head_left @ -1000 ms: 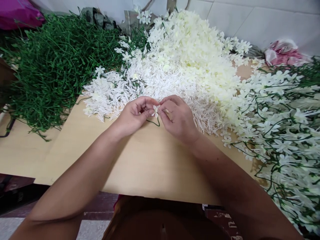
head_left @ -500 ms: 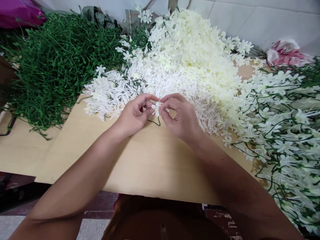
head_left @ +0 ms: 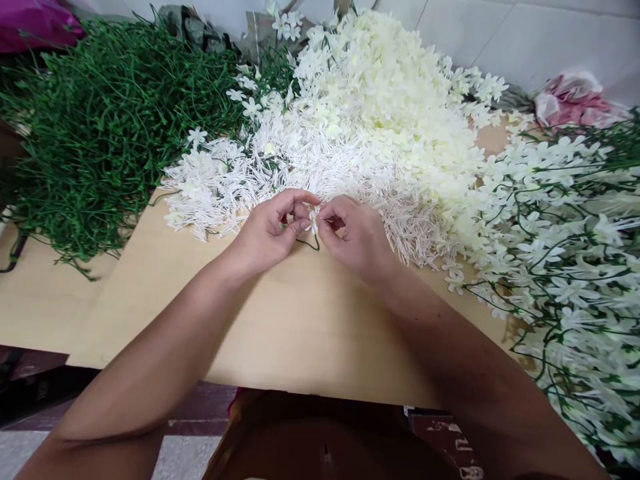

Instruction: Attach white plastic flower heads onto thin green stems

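The left hand (head_left: 267, 230) and the right hand (head_left: 357, 237) met over the middle of the bench (head_left: 280, 333), fingertips almost touching. Both were nearly closed in a pinch: between them sat one small white flower (head_left: 313, 219), with a thin green stem (head_left: 309, 245) curling down from it toward the bench. The left thumb and forefinger seemed to grip the stem just under the bloom, and the right fingertips pressed on the flower itself, a hold that would suit joining two small parts, each hand steadying one piece.

The supplies lay in an arc along the far side, all near the hands. A heap of loose green stems (head_left: 110, 127) filled the far left corner. White spiky pieces (head_left: 300, 167) lay just beyond the hands, and a mound of cream petals (head_left: 395, 100) rose behind them at the far edge. Finished sprays (head_left: 565, 247), flowers already on stems, were piled along the right edge, apart from the loose parts. A pink bag (head_left: 575, 100) lay at the far right corner, and the near part of the bench served as working space.
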Demonstrator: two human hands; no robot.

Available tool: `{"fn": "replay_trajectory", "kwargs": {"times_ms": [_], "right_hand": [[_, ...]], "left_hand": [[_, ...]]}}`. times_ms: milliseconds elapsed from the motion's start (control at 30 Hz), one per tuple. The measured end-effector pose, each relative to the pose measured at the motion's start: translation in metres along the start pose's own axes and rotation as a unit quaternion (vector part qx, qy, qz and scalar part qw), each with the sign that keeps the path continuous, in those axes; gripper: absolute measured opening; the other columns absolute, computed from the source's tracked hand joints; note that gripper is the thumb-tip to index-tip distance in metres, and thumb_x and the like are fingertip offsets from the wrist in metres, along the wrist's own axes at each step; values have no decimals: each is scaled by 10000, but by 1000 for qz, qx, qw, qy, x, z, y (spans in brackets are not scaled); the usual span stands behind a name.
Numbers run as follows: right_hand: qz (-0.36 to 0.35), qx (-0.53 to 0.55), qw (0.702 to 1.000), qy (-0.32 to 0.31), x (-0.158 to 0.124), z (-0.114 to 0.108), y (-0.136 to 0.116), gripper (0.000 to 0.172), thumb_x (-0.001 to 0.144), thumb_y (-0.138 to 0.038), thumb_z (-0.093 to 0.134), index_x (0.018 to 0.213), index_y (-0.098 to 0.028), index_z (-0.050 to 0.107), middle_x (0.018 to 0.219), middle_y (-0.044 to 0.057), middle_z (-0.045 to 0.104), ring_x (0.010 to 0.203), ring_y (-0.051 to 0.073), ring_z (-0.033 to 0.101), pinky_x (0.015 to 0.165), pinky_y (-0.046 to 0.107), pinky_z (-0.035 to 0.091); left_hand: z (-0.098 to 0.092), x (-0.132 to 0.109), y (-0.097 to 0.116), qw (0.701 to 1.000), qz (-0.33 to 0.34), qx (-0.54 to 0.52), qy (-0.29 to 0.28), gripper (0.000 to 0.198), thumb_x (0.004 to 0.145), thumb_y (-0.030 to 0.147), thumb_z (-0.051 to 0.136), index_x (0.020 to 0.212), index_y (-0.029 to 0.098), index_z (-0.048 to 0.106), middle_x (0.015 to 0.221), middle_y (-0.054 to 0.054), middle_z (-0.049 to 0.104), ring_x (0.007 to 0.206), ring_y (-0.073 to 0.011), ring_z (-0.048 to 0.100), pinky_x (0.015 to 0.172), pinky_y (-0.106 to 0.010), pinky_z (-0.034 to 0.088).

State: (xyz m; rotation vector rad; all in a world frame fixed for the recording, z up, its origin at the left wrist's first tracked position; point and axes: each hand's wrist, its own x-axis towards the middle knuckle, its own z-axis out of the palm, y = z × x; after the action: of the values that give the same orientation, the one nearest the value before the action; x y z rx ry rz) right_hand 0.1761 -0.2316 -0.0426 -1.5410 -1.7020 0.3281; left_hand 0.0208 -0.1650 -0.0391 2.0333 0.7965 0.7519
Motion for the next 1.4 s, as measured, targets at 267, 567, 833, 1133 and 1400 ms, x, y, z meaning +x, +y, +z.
{"fn": "replay_trajectory", "kwargs": {"times_ms": [267, 567, 833, 1133, 1400], "right_hand": [[-11, 46, 999, 23, 0, 2, 4, 109, 786, -142, 528, 685, -183, 532, 711, 10, 560, 633, 106, 487, 601, 259, 381], [135, 372, 918, 14, 9, -1, 21, 211, 699, -288, 722, 828, -208, 575, 662, -49, 528, 585, 75, 474, 569, 246, 424], [147, 405, 902, -26, 9, 3, 25, 269, 670, -374, 760, 789, -208, 584, 642, -41, 532, 595, 90, 488, 614, 272, 446], [117, 270, 947, -127, 2, 15, 11, 104, 756, -230, 648, 740, -182, 557, 656, -22, 564, 599, 95, 500, 581, 248, 410], [240, 462, 850, -85, 8, 8, 22, 416, 536, -432, 857, 747, -197, 586, 666, -51, 599, 624, 88, 595, 712, 292, 545]], "left_hand": [[-3, -1, 9, 997, -26, -67, -14, 284, 817, 325, 611, 1050, 161, 620, 757, -12, 619, 729, -133, 584, 724, -252, 475], [-17, 3, 1, 991, -118, 61, 15, 205, 790, 304, 589, 894, 162, 693, 830, -54, 702, 741, -166, 606, 691, -281, 456], [-31, 0, 18, 863, -268, 412, -113, 331, 797, 501, 519, 840, 240, 717, 800, -58, 720, 769, -256, 643, 622, -316, 393], [-6, 3, 14, 882, -208, 413, -87, 273, 834, 371, 483, 865, 191, 686, 843, -95, 718, 790, -255, 652, 631, -313, 428], [5, 4, 10, 936, -163, 309, -50, 102, 753, 265, 599, 678, 197, 588, 716, -56, 638, 710, -221, 589, 650, -310, 410]]}}
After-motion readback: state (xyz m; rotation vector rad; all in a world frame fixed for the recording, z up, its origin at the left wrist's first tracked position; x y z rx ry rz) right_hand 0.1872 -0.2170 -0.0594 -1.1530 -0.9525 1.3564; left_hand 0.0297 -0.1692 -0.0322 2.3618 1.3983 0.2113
